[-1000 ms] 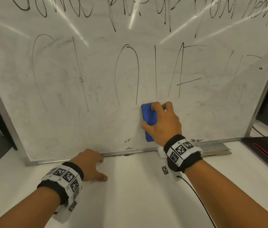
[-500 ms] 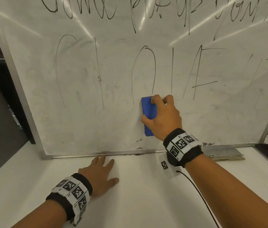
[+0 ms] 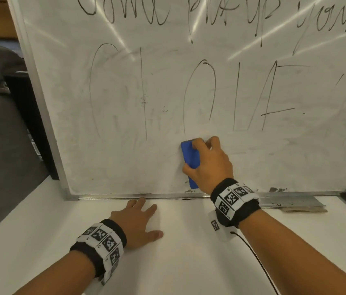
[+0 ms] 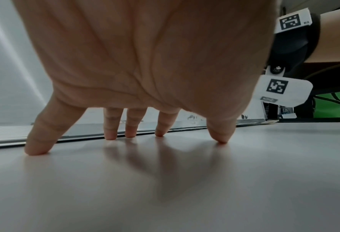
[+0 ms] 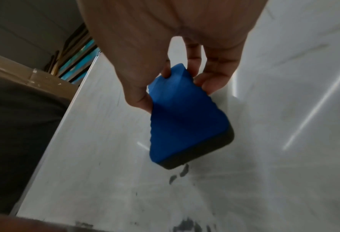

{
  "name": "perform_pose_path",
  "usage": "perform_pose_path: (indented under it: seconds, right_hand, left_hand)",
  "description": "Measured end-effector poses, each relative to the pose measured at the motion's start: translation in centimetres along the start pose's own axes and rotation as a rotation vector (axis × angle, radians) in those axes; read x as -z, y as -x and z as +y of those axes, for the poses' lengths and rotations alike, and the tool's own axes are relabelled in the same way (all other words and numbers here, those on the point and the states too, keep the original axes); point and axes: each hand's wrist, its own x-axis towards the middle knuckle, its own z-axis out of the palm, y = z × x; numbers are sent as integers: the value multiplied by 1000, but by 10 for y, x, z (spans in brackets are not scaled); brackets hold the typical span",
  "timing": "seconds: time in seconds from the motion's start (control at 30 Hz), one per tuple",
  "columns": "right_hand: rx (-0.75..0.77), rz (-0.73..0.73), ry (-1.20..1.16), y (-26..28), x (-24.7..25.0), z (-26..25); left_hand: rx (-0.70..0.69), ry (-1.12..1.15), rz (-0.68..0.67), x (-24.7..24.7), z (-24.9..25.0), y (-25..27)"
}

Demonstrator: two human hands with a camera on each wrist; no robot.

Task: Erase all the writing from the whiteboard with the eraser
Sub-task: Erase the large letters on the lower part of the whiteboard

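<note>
Since a second ago our left hand (image 3: 138, 224) slid back, fingers spread on the surface (image 3: 178, 262); our right hand (image 3: 208, 165) grips the eraser (image 3: 190, 156) against the whiteboard (image 3: 125, 124). Light pressure may leave smears.

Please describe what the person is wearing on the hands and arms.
Both forearms are bare, without sleeves. Each wrist carries a black band faced with white tiles printed with black square codes. A thin black cable runs back from the right wrist band. The hands wear no gloves.

A blue eraser (image 3: 191, 158) with a dark underside; a white whiteboard (image 3: 125, 162) bearing black writing (image 3: 202, 90); black wristbands (image 3: 235, 202) carry black-and-white square codes.
</note>
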Motion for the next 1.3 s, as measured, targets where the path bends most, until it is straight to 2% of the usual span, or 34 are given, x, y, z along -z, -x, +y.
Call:
perform_pose_path:
  seconds: [0.2, 0.33, 0.4, 0.57, 0.73, 0.93, 1.1, 1.3]
  right_hand:
    - [-1, 122, -83, -25, 11, -17]
    - [37, 25, -13, -9, -2, -17]
    - [31, 25, -18, -9, -3, -18]
    - [7, 213, -137, -33, 14, -29]
    - [27, 60, -54, -8, -8, -24]
    - [40, 137, -93, -29, -3, -52]
    - [59, -43, -25, -12, -24, -65]
    - [77, 62, -64, -38, -13, -93]
  left_hand:
    - [-11, 2, 35, 1, -3, -3]
    - [-14, 30, 32, 3, -5, -4]
    - [-17, 31, 30, 3, -4, -4]
    - [-20, 33, 43, 2, -4, -3]
    - [-34, 54, 41, 8, -8, -3]
    - [-53, 98, 100, 11, -26, -2]
    - [1, 118, 118, 6, -49, 2]
    - [59, 163, 162, -2, -69, 6]
